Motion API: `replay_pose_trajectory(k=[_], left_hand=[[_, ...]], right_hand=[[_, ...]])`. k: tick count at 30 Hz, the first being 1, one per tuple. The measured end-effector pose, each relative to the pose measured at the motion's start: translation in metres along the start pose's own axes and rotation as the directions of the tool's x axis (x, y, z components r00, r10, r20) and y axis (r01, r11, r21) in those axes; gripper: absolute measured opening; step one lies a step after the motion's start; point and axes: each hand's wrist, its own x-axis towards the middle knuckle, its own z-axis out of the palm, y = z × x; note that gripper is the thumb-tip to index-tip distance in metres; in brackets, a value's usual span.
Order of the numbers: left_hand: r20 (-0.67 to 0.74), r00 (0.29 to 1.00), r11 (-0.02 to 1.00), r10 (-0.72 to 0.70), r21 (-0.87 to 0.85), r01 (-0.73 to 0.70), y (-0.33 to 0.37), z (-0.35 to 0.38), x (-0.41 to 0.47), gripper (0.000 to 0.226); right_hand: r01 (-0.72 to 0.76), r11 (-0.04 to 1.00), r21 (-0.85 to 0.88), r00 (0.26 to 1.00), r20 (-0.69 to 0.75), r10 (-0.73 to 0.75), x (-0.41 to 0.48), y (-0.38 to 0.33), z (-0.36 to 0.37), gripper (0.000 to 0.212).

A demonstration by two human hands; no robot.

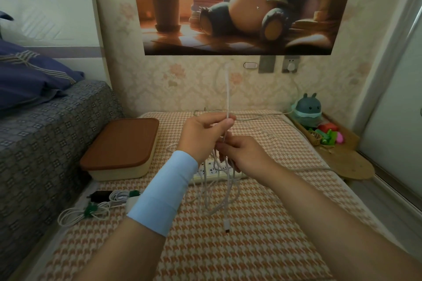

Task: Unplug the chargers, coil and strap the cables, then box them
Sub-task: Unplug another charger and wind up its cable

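Note:
My left hand pinches a white charging cable whose folded end sticks straight up above the fingers. My right hand grips the same cable just below, where several loops hang down to a plug end over the checked mat. A white power strip lies on the mat under both hands. At the left edge lie two coiled white cables with green straps and a black charger. A cream box with a brown lid, lid on, sits beside the bed.
A bed with a grey cover runs along the left. A wall socket with a white plug is behind the mat. A small wooden table with a toy figure and trinkets stands at the right, beside a sliding door.

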Motion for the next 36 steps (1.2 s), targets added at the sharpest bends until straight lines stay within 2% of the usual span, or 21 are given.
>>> replay_pose_trajectory(k=[2, 4, 7, 10, 12, 15, 16, 19, 22, 24, 26, 29, 33, 34, 36], left_hand=[[-0.011, 1.000, 0.999, -0.008, 0.033, 0.008, -0.011, -0.010, 0.007, 0.016], [0.049, 0.998, 0.976, -0.027, 0.216, 0.016, -0.025, -0.023, 0.010, 0.023], [0.238, 0.957, 0.866, -0.163, 0.500, 0.023, -0.039, -0.040, 0.009, 0.037], [0.317, 0.928, 0.718, -0.195, 0.691, -0.086, -0.038, -0.044, 0.007, 0.049], [0.291, 0.941, 0.664, -0.174, 0.740, -0.106, -0.032, -0.040, 0.007, 0.046], [0.182, 0.965, 0.654, -0.190, 0.756, -0.013, -0.023, -0.026, 0.006, 0.029], [0.176, 0.970, 0.618, -0.170, 0.786, -0.035, -0.021, -0.022, 0.004, 0.028], [0.206, 0.969, 0.408, -0.133, 0.903, -0.136, -0.025, -0.016, 0.002, 0.041], [0.218, 0.935, 0.306, -0.278, 0.943, -0.129, -0.033, -0.024, 0.006, 0.039], [0.239, 0.921, 0.241, -0.307, 0.956, -0.167, -0.038, -0.029, 0.008, 0.037], [0.209, 0.910, 0.219, -0.357, 0.966, -0.136, -0.042, -0.031, 0.008, 0.046], [0.154, 0.905, 0.201, -0.395, 0.976, -0.079, -0.044, -0.036, 0.011, 0.049], [0.136, 0.927, 0.303, -0.351, 0.953, -0.026, -0.033, -0.038, 0.011, 0.069], [0.142, 0.921, 0.314, -0.362, 0.949, -0.023, -0.030, -0.038, 0.009, 0.074], [0.150, 0.897, 0.317, -0.415, 0.948, -0.012, -0.025, -0.039, 0.004, 0.078]], right_hand=[[0.025, 0.992, -0.124, 0.997, -0.063, -0.033, 0.003, 0.005, 0.000, 0.029], [0.029, 0.981, -0.190, 0.982, -0.178, -0.063, 0.006, 0.009, -0.005, 0.036], [0.091, 0.992, -0.090, 0.933, -0.342, -0.116, 0.007, 0.007, -0.017, 0.029], [0.123, 0.992, 0.010, 0.872, -0.478, -0.103, 0.006, 0.005, -0.025, 0.025], [0.132, 0.991, 0.035, 0.812, -0.577, -0.088, 0.007, 0.005, -0.030, 0.024], [0.155, 0.988, -0.010, 0.741, -0.660, -0.123, 0.004, 0.005, -0.033, 0.025], [0.163, 0.986, -0.011, 0.739, -0.661, -0.130, 0.004, 0.005, -0.033, 0.026], [0.146, 0.989, -0.003, 0.755, -0.646, -0.114, 0.002, 0.005, -0.030, 0.026], [0.120, 0.993, -0.003, 0.710, -0.698, -0.088, 0.002, 0.009, -0.030, 0.025], [0.092, 0.994, 0.062, 0.682, -0.731, -0.018, 0.004, 0.010, -0.030, 0.027], [0.052, 0.990, 0.129, 0.666, -0.744, 0.062, 0.007, 0.011, -0.030, 0.031], [0.045, 0.991, 0.127, 0.630, -0.774, 0.071, 0.007, 0.010, -0.031, 0.035], [0.062, 0.975, 0.213, 0.512, -0.845, 0.152, 0.008, 0.003, -0.042, 0.033], [0.057, 0.975, 0.213, 0.521, -0.840, 0.153, 0.008, 0.002, -0.044, 0.033], [0.058, 0.977, 0.204, 0.590, -0.796, 0.131, 0.005, 0.002, -0.044, 0.031]])
